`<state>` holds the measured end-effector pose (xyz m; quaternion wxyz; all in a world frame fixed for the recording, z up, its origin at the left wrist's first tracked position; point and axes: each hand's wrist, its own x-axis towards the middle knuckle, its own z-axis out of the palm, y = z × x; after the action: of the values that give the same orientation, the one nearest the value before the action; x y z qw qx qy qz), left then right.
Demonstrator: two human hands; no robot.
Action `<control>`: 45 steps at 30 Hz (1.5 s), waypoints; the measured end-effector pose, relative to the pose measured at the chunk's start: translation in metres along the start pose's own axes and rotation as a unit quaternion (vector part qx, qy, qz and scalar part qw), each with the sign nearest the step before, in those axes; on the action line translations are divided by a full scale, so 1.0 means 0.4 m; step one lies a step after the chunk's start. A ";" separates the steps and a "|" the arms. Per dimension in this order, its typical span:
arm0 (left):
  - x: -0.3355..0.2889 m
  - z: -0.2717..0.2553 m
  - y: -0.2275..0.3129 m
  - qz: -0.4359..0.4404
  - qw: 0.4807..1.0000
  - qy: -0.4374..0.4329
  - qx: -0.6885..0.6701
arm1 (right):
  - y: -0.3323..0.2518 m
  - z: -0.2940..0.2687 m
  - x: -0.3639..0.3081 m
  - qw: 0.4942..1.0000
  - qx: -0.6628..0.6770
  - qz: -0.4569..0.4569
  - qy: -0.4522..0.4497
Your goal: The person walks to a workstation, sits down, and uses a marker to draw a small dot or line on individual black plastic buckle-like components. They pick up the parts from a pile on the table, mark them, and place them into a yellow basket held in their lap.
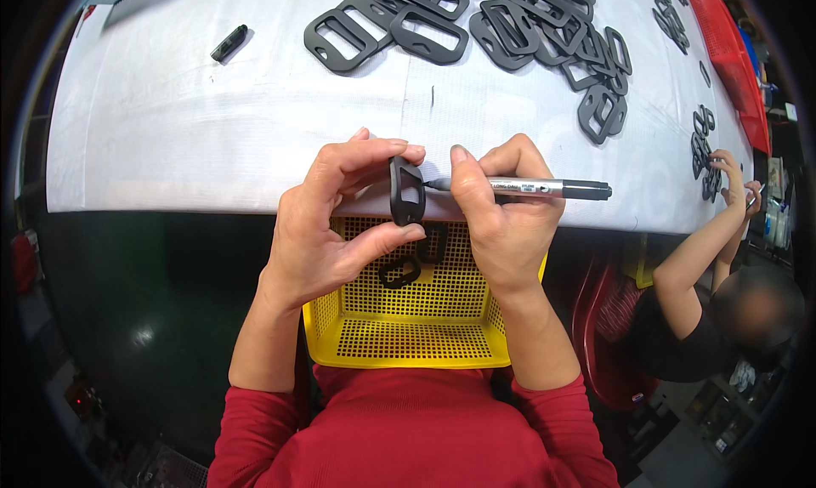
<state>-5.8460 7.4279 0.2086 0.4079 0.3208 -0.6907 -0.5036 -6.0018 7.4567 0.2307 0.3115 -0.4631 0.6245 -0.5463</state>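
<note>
Between the thumb and fingers of my left hand [319,216] a black frame-shaped piece [396,201] stands on edge, its rectangular opening turned toward the right. My right hand [510,216] grips a silver and black marker pen [531,188] like a writing tool. The pen's dark tip meets or nearly meets the inner edge of the piece; actual contact is too fine to tell. Below both hands, a yellow perforated basket [416,352] rests at my lap, with a few black frame pieces [399,272] inside it.
A heap of black frame pieces [429,36] covers the far middle of the white table [212,139]. A black pen cap [229,43] lies far left. At right, a co-worker [680,309] handles small black pieces [704,152] near a red basket [731,63].
</note>
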 end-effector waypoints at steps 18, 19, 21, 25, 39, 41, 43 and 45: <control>0.021 -0.041 0.064 -0.170 0.961 -0.079 -0.202 | -0.022 -0.049 0.029 0.953 0.075 -0.196 -0.219; 0.026 -0.054 0.058 -0.179 0.941 -0.113 -0.265 | -0.031 -0.053 0.041 0.948 0.063 -0.215 -0.228; 0.034 -0.056 0.056 -0.184 0.916 -0.147 -0.324 | -0.021 -0.056 0.032 0.976 0.122 -0.134 -0.123; 0.043 -0.016 0.043 0.033 0.977 -0.029 -0.208 | -0.029 -0.056 0.034 0.930 0.324 0.157 -0.071; -0.001 0.004 -0.011 0.022 0.995 0.019 -0.094 | -0.026 -0.053 0.003 0.988 0.087 0.125 -0.016; -0.004 0.002 -0.016 0.026 0.996 0.016 -0.080 | -0.027 -0.042 -0.004 0.987 0.095 0.128 -0.017; -0.003 -0.002 -0.018 0.043 0.998 0.002 -0.054 | -0.024 -0.033 -0.010 0.991 0.074 0.110 -0.028; -0.002 0.002 -0.021 0.043 0.997 0.009 -0.059 | -0.015 -0.016 -0.017 0.998 0.066 0.009 -0.008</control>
<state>-5.8460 7.4266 0.2003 0.4536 0.2701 -0.6692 -0.5229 -6.0035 7.4655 0.2370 0.3513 -0.4398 0.5891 -0.5798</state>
